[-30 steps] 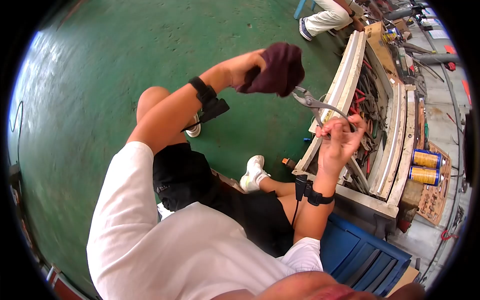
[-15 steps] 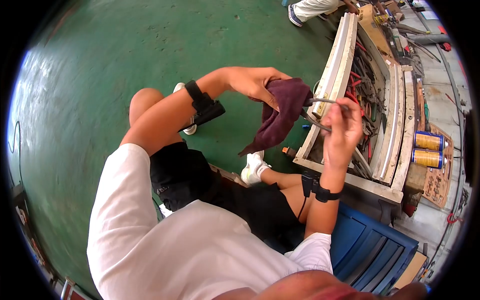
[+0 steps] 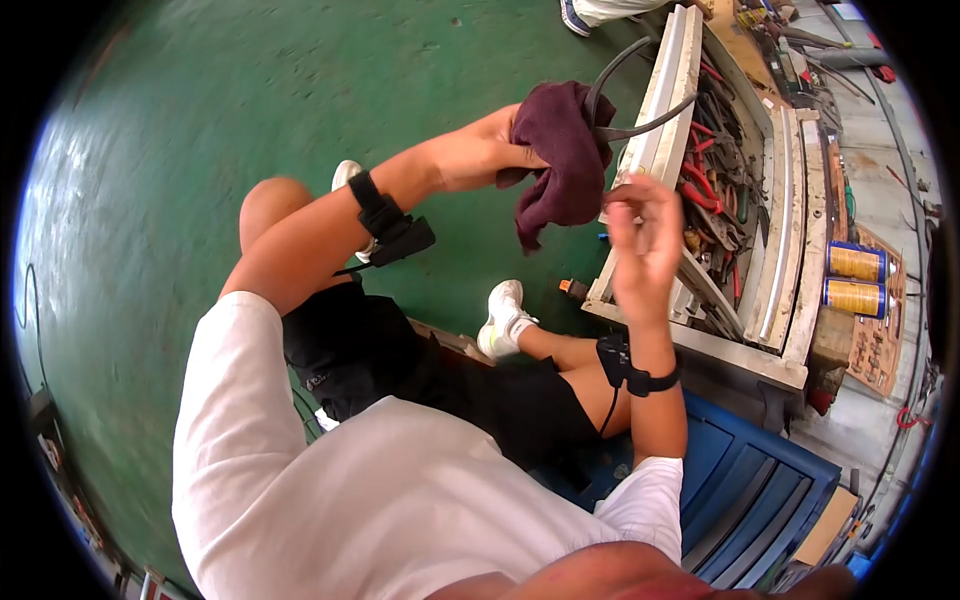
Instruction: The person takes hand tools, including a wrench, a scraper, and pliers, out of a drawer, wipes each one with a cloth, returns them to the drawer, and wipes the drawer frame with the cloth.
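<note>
A dark maroon rag is bunched in my left hand, whose fingers are wrapped round it and partly hidden. Two thin, curved grey handles of a pliers-like tool stick out of the rag and spread apart. The tool's head is hidden in the cloth. My right hand is raised beside the rag's lower right edge, fingers loosely apart and slightly blurred. It is off the handles; whether a fingertip touches the cloth I cannot tell.
To the right, a worn, pale open drawer holds several red-handled pliers and other tools. Two yellow-and-blue cans stand beyond it. A blue plastic seat is at lower right. Another person's shoe shows at the top.
My left hand has moved up and slightly left with the rag and tool. The handles have swung upward and spread wider. My right hand has let go of them and sits lower left.
</note>
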A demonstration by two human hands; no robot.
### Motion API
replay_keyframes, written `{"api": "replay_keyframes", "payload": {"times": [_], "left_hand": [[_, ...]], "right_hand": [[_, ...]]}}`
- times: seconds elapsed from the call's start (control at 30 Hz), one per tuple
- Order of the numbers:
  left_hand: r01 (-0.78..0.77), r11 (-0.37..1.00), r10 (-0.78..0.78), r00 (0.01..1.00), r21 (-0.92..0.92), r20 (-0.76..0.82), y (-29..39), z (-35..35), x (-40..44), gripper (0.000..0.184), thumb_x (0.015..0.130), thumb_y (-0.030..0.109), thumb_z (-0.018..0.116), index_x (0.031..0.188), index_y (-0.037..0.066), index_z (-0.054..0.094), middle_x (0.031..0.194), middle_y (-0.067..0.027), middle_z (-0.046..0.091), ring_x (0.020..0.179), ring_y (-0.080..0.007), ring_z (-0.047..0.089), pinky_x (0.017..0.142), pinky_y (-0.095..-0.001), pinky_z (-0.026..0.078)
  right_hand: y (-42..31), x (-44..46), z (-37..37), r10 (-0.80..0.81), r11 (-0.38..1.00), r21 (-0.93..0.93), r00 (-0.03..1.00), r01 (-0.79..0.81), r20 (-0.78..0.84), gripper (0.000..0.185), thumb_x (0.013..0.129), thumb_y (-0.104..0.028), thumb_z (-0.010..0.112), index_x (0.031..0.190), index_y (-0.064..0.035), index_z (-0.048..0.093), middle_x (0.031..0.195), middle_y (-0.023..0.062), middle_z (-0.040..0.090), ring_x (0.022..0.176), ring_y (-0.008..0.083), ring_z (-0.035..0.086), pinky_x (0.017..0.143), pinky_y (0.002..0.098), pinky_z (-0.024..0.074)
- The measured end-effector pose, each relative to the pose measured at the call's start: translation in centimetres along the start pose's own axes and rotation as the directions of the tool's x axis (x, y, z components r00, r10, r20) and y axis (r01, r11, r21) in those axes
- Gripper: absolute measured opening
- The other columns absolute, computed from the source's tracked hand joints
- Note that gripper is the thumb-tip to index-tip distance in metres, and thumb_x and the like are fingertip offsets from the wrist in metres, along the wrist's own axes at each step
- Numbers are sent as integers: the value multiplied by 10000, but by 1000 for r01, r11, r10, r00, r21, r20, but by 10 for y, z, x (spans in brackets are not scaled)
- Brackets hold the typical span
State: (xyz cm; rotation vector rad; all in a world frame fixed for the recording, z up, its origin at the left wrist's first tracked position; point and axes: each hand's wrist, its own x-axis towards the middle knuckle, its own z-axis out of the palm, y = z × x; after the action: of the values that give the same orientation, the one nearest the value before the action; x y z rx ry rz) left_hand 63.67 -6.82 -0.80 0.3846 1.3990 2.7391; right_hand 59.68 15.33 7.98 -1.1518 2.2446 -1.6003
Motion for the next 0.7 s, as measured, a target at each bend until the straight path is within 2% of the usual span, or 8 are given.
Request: {"api": "replay_keyframes", "payload": {"times": [0.03, 0.07, 0.27, 0.37, 0.47, 0.57, 0.63, 0.7], "left_hand": [[-8, 1000, 8, 1000, 27, -5, 1, 7, -4, 404, 914, 42, 626, 1298, 59, 503, 1062, 23, 634, 853, -31, 575, 623, -196, 443], [-6, 1000, 6, 1000, 27, -6, -2, 8, -4, 404, 914, 42, 626, 1298, 59, 503, 1062, 23, 634, 853, -31, 575, 623, -196, 443], [48, 997, -45, 997, -54, 56, -19, 11, -7, 582, 895, 12, 673, 1415, 69, 417, 1223, -37, 597, 1058, -133, 590, 904, -317, 506], [109, 988, -114, 993, 112, 40, -11, 4, -5, 551, 872, -29, 687, 1372, 54, 471, 1241, -31, 566, 1052, -122, 564, 889, -316, 503], [-74, 927, 24, 990, 367, 139, -4, -1, -1, 437, 856, -4, 716, 1264, 19, 559, 1218, -31, 560, 1040, -112, 548, 892, -315, 491], [-188, 875, 27, 939, 447, 343, -7, -9, -1, 213, 876, -1, 668, 1082, 38, 631, 973, 37, 600, 806, -49, 528, 681, -227, 481], [139, 911, -270, 914, 389, 303, -6, -7, -6, 233, 878, 57, 692, 1096, 26, 615, 871, 57, 593, 746, -47, 517, 663, -232, 479], [207, 892, -317, 919, 402, 232, -10, -6, -6, 304, 875, 93, 716, 1146, 16, 604, 927, 45, 609, 810, -32, 532, 671, -216, 474]], "right_hand": [[2, -1, 3, -59, 977, -199, 994, 78, 96, 297, 966, -123, 610, 1221, -25, 493, 960, 42, 583, 817, 97, 494, 781, 223, 430], [-1, -7, 10, 68, 997, 40, 996, -70, 56, 203, 989, -108, 575, 1153, -8, 508, 874, 15, 565, 780, 89, 488, 758, 220, 424], [6, -17, 30, 141, 959, 268, 973, -89, -181, 170, 1026, -141, 525, 1135, -11, 508, 925, 6, 546, 806, 56, 474, 727, 204, 408], [33, -29, 30, 190, 931, 338, 973, -135, -133, 234, 1046, -156, 486, 1229, -12, 514, 1030, 15, 579, 867, 42, 507, 726, 196, 426], [50, -35, 32, 149, 970, 216, 978, -115, -149, 251, 1058, -180, 459, 1226, -5, 524, 1033, 10, 576, 848, 41, 498, 722, 193, 425], [51, -36, 41, 106, 975, 209, 985, -76, -137, 224, 1074, -195, 409, 1145, -24, 536, 943, -14, 538, 781, 32, 460, 673, 191, 394], [48, -40, 44, 143, 986, 104, 985, -133, -93, 195, 1080, -175, 374, 1024, -39, 502, 847, -33, 458, 742, 35, 395, 642, 217, 356], [49, -38, 44, 119, 992, 50, 986, -114, -120, 209, 1078, -180, 380, 949, -45, 473, 808, 9, 453, 731, 81, 379, 665, 231, 367]]}}
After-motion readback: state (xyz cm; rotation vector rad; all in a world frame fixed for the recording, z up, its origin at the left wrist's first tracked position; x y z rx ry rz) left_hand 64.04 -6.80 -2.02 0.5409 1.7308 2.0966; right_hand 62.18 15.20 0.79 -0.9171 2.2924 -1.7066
